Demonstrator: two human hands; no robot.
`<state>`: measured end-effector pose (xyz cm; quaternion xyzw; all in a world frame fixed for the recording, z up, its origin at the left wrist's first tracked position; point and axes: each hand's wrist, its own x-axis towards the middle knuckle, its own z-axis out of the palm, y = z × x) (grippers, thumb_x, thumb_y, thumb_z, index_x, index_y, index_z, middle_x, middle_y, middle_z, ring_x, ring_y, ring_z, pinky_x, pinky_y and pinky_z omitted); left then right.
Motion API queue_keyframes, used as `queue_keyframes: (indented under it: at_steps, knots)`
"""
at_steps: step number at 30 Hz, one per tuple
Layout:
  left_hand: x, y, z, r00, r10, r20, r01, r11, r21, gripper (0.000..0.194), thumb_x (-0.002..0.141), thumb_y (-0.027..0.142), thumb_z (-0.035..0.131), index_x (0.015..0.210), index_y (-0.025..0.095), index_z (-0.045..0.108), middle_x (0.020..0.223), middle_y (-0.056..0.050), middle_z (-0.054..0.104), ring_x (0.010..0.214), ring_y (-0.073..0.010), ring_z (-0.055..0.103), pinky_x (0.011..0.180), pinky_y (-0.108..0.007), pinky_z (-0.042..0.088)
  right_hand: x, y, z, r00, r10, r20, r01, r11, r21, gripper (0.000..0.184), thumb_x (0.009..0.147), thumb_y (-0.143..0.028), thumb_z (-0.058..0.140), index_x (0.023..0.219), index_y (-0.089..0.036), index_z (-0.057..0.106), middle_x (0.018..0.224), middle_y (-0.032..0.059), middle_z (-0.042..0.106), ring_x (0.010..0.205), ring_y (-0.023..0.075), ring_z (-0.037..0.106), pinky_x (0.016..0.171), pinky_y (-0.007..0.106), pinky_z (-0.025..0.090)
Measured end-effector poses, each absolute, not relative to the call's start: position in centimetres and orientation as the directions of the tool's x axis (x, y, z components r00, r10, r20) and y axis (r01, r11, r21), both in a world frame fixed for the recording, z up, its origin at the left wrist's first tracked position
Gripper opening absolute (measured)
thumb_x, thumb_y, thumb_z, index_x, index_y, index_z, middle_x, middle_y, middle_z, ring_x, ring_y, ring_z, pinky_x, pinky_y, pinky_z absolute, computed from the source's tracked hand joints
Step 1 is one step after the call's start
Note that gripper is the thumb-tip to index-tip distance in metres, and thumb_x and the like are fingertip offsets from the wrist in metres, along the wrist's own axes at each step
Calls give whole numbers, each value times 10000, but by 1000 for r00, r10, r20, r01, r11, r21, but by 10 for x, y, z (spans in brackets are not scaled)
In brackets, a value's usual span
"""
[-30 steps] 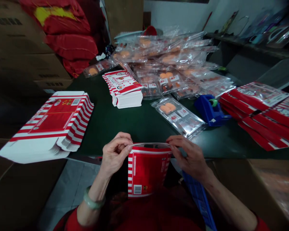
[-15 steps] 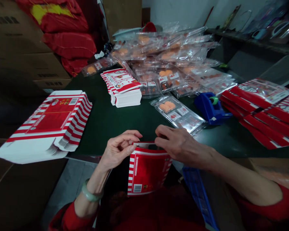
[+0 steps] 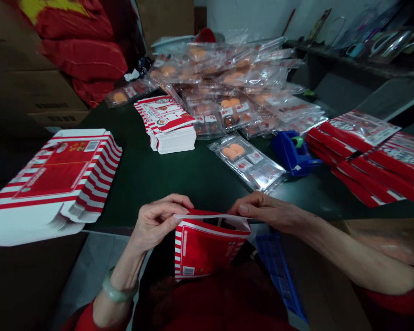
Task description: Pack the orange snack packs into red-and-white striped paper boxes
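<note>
Left hand [image 3: 158,224] curled, thumb and fingers pinching the left side of the open top edge of a red-and-white striped carton [image 3: 207,246]. Right hand [image 3: 264,210] stretched out, fingertips [image 3: 237,209] at the carton's right top corner; cannot tell whether pinching. Carton held in front of the torso, just off the near edge of the dark green table [image 3: 152,184], mouth parted. Jade bangle [image 3: 114,292] on left wrist. On table: stack of flat cartons [image 3: 167,128], larger flat carton pile [image 3: 51,184] at left, clear blister pack with orange pads [image 3: 246,162] beyond the right hand, blue tape dispenser [image 3: 291,151] beside it, red printed packets [image 3: 365,154] at right.
</note>
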<state>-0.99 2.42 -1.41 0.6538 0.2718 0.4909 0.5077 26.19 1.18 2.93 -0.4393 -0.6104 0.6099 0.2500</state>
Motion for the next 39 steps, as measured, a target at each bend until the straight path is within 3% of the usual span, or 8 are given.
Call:
queue_keyframes:
  at_steps: [3,6,15,19,24,27,32,39]
  knots:
    - [-11,23,-15,391,844,368,-147,-337,930,79,777,203,701,831,169,748,888,-104,693,806,-181,658,656,-260,529,260,14,30,-605,690,-397,191,-358,-914,525,677,-636,660,774,-121,681,642,1,607,578,87,532,567,209,425]
    - [-13,22,-17,410,837,363,-145,-333,932,91,792,199,685,852,183,751,918,-104,683,815,-176,653,659,-254,528,257,18,33,-613,644,-458,268,-377,-887,444,622,-513,758,825,-130,662,707,-7,616,612,82,524,579,201,407]
    - [-25,19,-4,537,784,313,-209,-236,949,199,751,298,727,900,168,746,993,-154,688,827,-226,672,631,-280,544,253,10,44,-636,734,-237,466,121,-876,294,845,-384,565,952,-127,661,726,5,614,607,90,496,521,193,373]
    - [-24,16,16,524,816,244,-106,-222,969,168,749,287,729,868,168,728,935,-114,713,754,-179,682,611,-223,537,254,10,43,-649,753,-108,481,296,-825,283,889,-325,509,1015,-108,639,737,17,624,605,92,516,540,192,396]
    - [-21,13,34,538,794,285,201,-449,871,206,793,137,660,987,190,706,955,-68,736,811,-155,700,696,-181,537,253,4,35,-633,772,57,505,468,-725,286,941,-305,440,1056,-113,618,803,52,669,634,101,556,575,208,411]
    - [-20,11,38,554,750,361,271,-572,774,218,819,105,616,1003,187,700,945,-53,744,850,-149,706,747,-166,533,254,2,33,-650,750,124,452,512,-730,328,926,-380,482,1034,-106,624,803,59,675,630,101,565,558,202,412]
    - [-19,9,40,558,737,383,278,-600,750,201,837,89,581,963,180,707,913,-45,750,820,-140,714,712,-156,539,251,2,42,-697,709,108,473,568,-673,248,913,-327,523,970,-113,637,780,52,669,652,112,582,578,208,407]
    - [-17,3,35,503,811,299,331,-501,800,165,870,178,556,956,171,696,897,-45,741,750,-135,693,660,-184,528,238,-2,61,-663,744,-86,661,527,-534,209,941,-254,459,967,-144,635,849,69,676,731,156,625,635,245,414]
